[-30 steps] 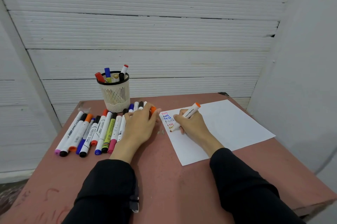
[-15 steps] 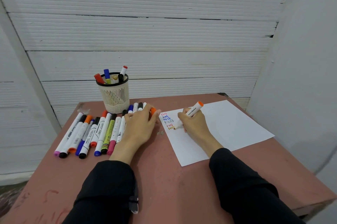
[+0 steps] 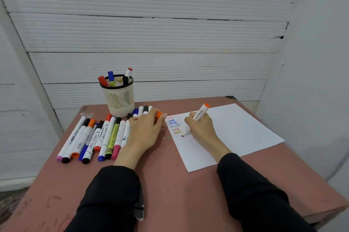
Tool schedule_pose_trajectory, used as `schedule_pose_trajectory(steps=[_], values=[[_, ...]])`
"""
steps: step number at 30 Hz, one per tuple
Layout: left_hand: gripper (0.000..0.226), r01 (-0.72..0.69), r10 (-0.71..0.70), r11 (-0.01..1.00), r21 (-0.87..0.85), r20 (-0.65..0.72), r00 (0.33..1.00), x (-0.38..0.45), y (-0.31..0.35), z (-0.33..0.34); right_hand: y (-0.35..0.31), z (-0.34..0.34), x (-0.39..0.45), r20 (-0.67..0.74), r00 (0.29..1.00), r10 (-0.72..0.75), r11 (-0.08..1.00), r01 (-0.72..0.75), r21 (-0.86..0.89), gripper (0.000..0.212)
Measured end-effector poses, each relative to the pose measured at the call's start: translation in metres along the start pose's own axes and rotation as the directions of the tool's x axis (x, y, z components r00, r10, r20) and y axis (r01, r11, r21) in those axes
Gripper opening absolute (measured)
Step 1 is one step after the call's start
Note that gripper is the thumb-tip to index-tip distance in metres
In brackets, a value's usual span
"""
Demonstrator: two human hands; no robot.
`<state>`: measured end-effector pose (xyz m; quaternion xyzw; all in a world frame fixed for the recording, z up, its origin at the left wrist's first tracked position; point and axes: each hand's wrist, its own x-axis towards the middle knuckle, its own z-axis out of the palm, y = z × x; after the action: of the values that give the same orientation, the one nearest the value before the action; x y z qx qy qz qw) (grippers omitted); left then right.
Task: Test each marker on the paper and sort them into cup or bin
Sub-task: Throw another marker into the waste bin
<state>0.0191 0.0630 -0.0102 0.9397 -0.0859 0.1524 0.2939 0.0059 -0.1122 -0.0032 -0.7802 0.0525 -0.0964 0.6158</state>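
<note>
Only the head view here, so everything below is placed against the white sheet of paper (image 3: pixel 236 131) lying on the reddish-pink tabletop (image 3: pixel 170 184).

The right hand (image 3: pixel 202 129) is over the near-left part of the paper, fingers wrapped around an uncapped white-barrelled orange marker (image 3: pixel 196 120), held like you'd hold a pen. The tip is down on the sheet, right below a short column of little handwritten "test" words (image 3: pixel 173 125) in red, blue, grey and orange-ish ink, and there's a small orange dot where the nib sits. So this looks like the testing step, mid-scribble on the orange one.

Just off the paper's left edge, the left hand (image 3: pixel 146 131) rests palm-down on the table with its fingers curled over a small orange cap (image 3: pixel 159 114), presumably the cap of the marker being tested. Further left of the paper is a row of untested white markers with mixed coloured caps (image 3: pixel 92 137), lying side by side. Behind that row, also left of the paper, stands the cream mesh pen cup with a black rim (image 3: pixel 119 95), already holding several markers.

No bin visible anywhere.

My read: the ink seems to flow, so next is recapping with the left hand's cap, then dropping it in the cup. Plenty of markers to go.
</note>
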Motion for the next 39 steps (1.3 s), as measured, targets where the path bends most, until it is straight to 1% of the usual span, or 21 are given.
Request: schedule_pose_trajectory(steps=[2,6,8,12,15,16,18,19,20,23,26,29,32,34,36,37,39], values=[[0.034,-0.004,0.004,1.000,0.005,-0.003,1.000,0.000,0.001,0.000,0.000,0.001,0.000,0.003,1.000,-0.005,1.000,0.005,0.010,0.034],[0.034,-0.003,0.003,1.000,-0.015,0.002,1.000,-0.001,0.002,-0.001,-0.001,0.001,-0.002,-0.013,1.000,0.003,0.999,-0.003,-0.043,0.032],[0.036,0.001,-0.001,1.000,-0.008,0.004,1.000,-0.002,0.004,-0.003,-0.001,0.001,-0.001,-0.033,0.999,-0.001,1.000,0.001,-0.016,0.034],[0.033,-0.050,0.049,0.998,-0.027,-0.029,0.998,-0.003,0.006,-0.006,-0.005,-0.004,-0.003,-0.015,1.000,-0.026,0.983,0.028,0.179,0.036],[0.025,-0.142,0.131,0.984,-0.107,-0.101,0.986,-0.001,0.004,-0.005,-0.012,-0.013,0.000,-0.041,0.999,0.036,0.931,-0.019,0.364,0.028],[0.025,-0.163,0.150,0.978,-0.127,-0.108,0.983,0.000,0.002,-0.004,-0.013,-0.017,0.002,-0.025,0.997,0.075,0.889,-0.055,0.454,0.026],[0.031,-0.165,0.154,0.972,-0.167,-0.076,0.985,0.001,0.002,-0.001,-0.014,-0.022,0.004,0.076,0.986,0.145,0.760,-0.161,0.630,0.034],[0.033,-0.164,0.157,0.968,-0.188,-0.054,0.986,0.002,0.001,0.000,-0.015,-0.024,0.003,0.128,0.979,0.160,0.709,-0.204,0.676,0.036],[0.033,-0.173,0.168,0.965,-0.198,-0.039,0.985,0.001,0.002,0.000,-0.015,-0.025,0.003,0.161,0.974,0.161,0.686,-0.228,0.691,0.034],[0.033,-0.198,0.194,0.955,-0.221,-0.038,0.980,-0.001,0.003,-0.001,-0.016,-0.022,0.002,0.199,0.966,0.163,0.708,-0.255,0.658,0.024],[0.026,-0.203,0.188,0.937,-0.284,-0.079,0.979,-0.001,0.005,-0.004,-0.015,-0.019,0.004,0.222,0.961,0.164,0.730,-0.269,0.629,0.026],[0.017,-0.191,0.175,0.934,-0.302,-0.079,0.981,-0.003,0.010,-0.006,-0.014,-0.018,0.004,0.241,0.958,0.158,0.761,-0.273,0.589,0.024],[0.008,-0.167,0.142,0.917,-0.362,-0.095,0.985,-0.002,0.012,-0.006,-0.014,-0.019,0.003,0.266,0.955,0.135,0.788,-0.266,0.555,0.016],[0.007,-0.145,0.091,0.884,-0.443,-0.141,0.986,-0.002,0.014,-0.007,-0.012,-0.022,0.004,0.273,0.956,0.104,0.807,-0.242,0.539,0.010],[0.011,-0.119,0.006,0.840,-0.529,-0.211,0.977,0.000,0.013,-0.010,-0.010,-0.025,0.004,0.277,0.960,0.048,0.844,-0.188,0.503,0.012],[0.012,-0.107,-0.030,0.826,-0.553,-0.234,0.972,0.001,0.011,-0.012,-0.008,-0.025,0.004,0.267,0.964,0.004,0.883,-0.128,0.451,0.016],[0.013,-0.088,-0.062,0.821,-0.564,-0.242,0.968,0.003,0.006,-0.013,-0.006,-0.022,0.002,0.232,0.966,-0.113,0.963,0.049,0.266,0.018]])
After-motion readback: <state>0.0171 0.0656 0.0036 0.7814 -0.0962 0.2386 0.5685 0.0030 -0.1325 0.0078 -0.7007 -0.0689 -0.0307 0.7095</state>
